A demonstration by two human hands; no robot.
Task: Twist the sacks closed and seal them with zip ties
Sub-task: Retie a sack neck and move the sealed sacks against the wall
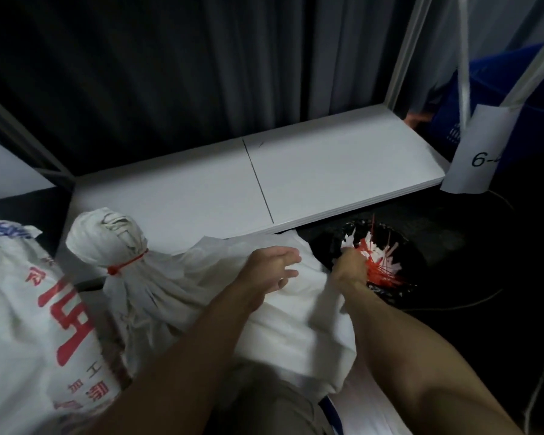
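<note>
Paper tag [481, 152] reads "6-", rest cut off. Two tied sacks, one red-lettered [29, 309], one with red tie [145, 290]. Left hand [274, 265] released on sack; right hand [350, 266] grip possibly clenched on zip ties [380, 262].

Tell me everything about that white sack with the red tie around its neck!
The tied sack is white and looks like woven plastic cloth, creased into many folds. A red zip tie cinches its neck, so the gathered top bulges above it like a round knot. It leans toward the white shelf board. A printed sack with red lettering sits against its left side, and an unsealed white sack on its right, under the left hand. Neither hand touches it.
</note>
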